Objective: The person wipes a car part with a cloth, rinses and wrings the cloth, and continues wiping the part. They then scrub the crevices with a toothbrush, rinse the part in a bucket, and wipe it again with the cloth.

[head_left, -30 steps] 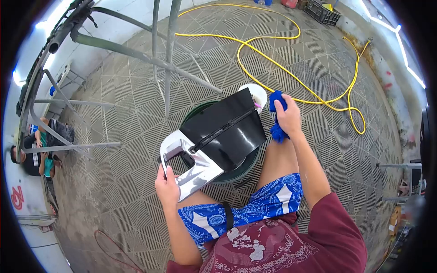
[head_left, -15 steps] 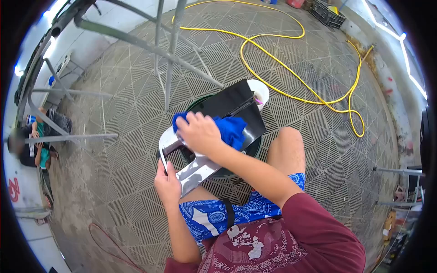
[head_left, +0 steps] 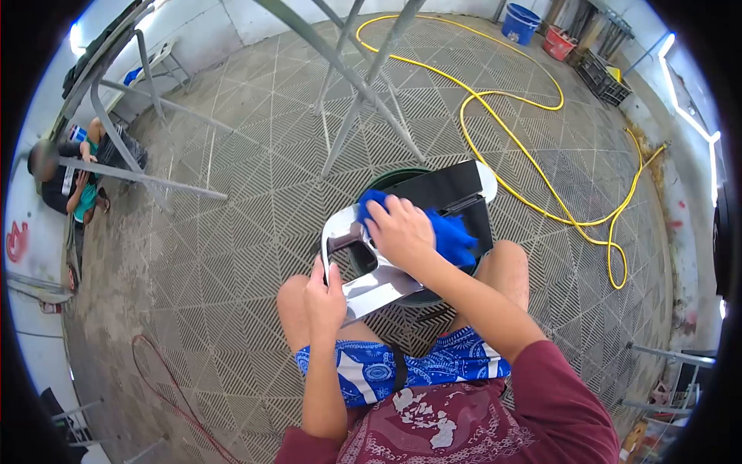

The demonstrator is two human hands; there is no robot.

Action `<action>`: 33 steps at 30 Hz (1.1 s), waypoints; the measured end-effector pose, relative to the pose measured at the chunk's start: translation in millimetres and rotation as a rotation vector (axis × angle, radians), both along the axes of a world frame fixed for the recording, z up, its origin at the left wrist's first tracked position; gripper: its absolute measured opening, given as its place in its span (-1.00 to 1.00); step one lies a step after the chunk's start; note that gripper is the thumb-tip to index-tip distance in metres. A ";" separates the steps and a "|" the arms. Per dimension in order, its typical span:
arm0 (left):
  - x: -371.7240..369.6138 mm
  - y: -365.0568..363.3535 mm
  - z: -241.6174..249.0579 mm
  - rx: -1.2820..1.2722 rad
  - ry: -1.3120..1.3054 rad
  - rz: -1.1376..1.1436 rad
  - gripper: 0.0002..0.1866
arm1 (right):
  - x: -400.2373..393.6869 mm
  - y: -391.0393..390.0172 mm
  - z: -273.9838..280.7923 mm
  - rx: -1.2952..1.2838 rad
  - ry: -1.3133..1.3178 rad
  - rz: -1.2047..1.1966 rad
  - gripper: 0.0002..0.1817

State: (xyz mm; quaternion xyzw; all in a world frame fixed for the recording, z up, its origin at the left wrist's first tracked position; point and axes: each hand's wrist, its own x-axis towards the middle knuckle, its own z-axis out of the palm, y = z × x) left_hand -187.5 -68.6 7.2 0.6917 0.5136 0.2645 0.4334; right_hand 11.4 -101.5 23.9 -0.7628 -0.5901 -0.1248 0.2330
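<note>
A glossy moulded panel (head_left: 379, 292), white to silver with a black section and an opening near its left end, lies over a dark green round tub (head_left: 392, 176) in front of my knees. My left hand (head_left: 325, 300) is closed on the panel's near left edge, thumb on top. My right hand (head_left: 401, 232) has its fingers curled over a bunched blue cloth (head_left: 451, 238) and presses it on the panel beside the opening. Part of a white round container (head_left: 488, 182) shows behind the panel's far right corner.
A yellow hose (head_left: 519, 144) loops across the patterned floor. Grey metal stand legs (head_left: 357, 91) rise ahead. A blue bucket (head_left: 520, 25), a red bucket (head_left: 558, 43) and a black crate (head_left: 604, 80) stand at the back right. Another person (head_left: 68, 179) sits at far left.
The head view has swung left and up, so hands and panel appear farther right and the buckets show more fully. Both hands keep their hold; the right remains on the cloth.
</note>
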 end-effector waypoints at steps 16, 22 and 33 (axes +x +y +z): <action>-0.7 -1.8 -33.6 0.039 -0.145 -0.004 -0.57 | 168.0 -15.8 -22.5 -0.085 0.041 -0.477 -0.74; 10.0 -9.5 31.3 0.118 0.292 -0.092 -0.59 | 27.2 28.4 -14.4 -0.022 0.081 -0.061 -0.74; 3.4 0.8 3.5 0.063 0.452 -0.001 -0.61 | 268.4 -47.5 -64.4 -0.221 0.324 -0.723 -0.59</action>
